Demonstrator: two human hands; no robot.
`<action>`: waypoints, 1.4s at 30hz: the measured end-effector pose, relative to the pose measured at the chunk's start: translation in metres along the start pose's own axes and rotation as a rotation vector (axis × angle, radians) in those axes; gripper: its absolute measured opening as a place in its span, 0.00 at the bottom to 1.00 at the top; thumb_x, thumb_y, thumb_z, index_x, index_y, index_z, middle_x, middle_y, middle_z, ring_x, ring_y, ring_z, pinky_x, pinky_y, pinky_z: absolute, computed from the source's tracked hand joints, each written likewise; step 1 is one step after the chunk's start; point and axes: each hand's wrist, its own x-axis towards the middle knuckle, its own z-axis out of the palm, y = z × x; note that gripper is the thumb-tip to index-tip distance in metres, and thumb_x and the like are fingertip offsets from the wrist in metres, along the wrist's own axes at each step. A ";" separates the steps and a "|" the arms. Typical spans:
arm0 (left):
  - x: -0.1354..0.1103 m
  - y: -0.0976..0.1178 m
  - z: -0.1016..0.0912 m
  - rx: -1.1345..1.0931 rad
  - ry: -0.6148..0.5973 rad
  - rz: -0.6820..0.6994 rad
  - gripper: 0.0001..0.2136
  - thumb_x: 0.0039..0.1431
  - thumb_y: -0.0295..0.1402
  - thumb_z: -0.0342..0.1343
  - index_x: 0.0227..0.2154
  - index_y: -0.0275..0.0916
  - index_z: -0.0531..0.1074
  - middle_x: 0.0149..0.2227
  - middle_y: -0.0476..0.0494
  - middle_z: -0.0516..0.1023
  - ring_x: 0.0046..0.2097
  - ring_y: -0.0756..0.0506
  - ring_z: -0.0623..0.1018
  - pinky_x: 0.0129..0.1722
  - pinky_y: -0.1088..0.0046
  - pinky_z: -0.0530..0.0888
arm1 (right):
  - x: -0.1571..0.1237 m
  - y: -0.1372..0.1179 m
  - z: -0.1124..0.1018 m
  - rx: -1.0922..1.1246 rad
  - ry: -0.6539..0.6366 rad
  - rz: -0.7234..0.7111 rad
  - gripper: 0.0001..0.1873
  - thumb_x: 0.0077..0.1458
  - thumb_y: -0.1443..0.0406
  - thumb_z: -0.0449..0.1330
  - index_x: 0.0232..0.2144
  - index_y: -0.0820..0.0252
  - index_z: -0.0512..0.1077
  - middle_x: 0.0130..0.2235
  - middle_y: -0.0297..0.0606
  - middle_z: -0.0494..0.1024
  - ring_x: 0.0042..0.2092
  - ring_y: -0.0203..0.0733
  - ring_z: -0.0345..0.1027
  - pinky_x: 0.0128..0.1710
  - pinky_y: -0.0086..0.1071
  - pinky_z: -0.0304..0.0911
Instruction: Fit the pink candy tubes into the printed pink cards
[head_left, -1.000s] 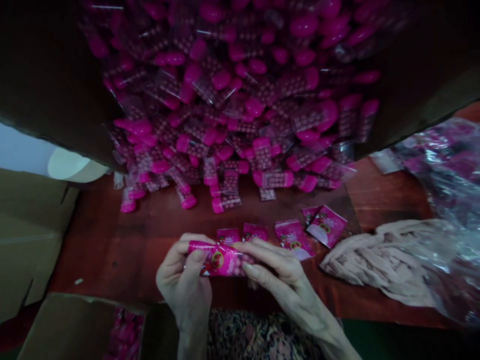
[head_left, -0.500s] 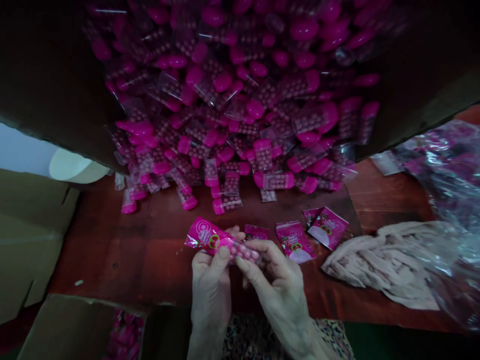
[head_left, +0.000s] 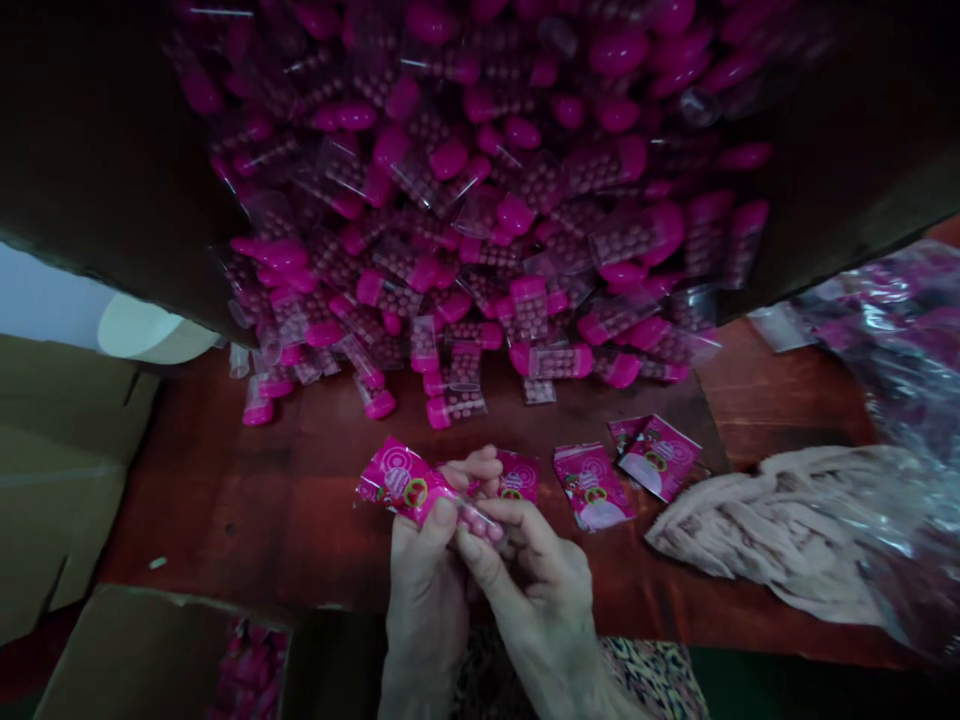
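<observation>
A clear tube of pink candy balls (head_left: 480, 522) lies tilted between my two hands above the table. A shiny pink printed sleeve (head_left: 396, 478) covers its left part and sticks out past my left hand. My left hand (head_left: 427, 560) is closed round the sleeved part, thumb on top. With thumb and fingers, my right hand (head_left: 536, 570) pinches the clear right end. Just behind my hands lies a flat pink sleeve (head_left: 519, 478), partly hidden by fingers. Right of it are a small stack of flat pink sleeves (head_left: 592, 487) and more loose ones (head_left: 660, 457).
A heap of candy tubes with pink caps (head_left: 465, 250) spills from a large cardboard box (head_left: 97, 150) onto the red-brown table (head_left: 285, 500). A crumpled pale cloth (head_left: 772, 530) and clear plastic bags (head_left: 900, 400) lie right. An open carton (head_left: 135, 650) with pink items stands lower left.
Both hands have shifted slightly left and down with the tube. More of the sleeve covers the candy balls, and the left fingers behind the tube have risen, showing more.
</observation>
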 end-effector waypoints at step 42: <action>0.028 0.039 -0.029 0.342 0.164 0.209 0.10 0.38 0.31 0.66 0.24 0.36 0.71 0.25 0.46 0.78 0.27 0.49 0.76 0.29 0.74 0.73 | 0.023 -0.016 -0.007 -0.234 -0.358 0.071 0.06 0.54 0.63 0.56 0.33 0.59 0.69 0.23 0.30 0.71 0.24 0.34 0.64 0.22 0.25 0.61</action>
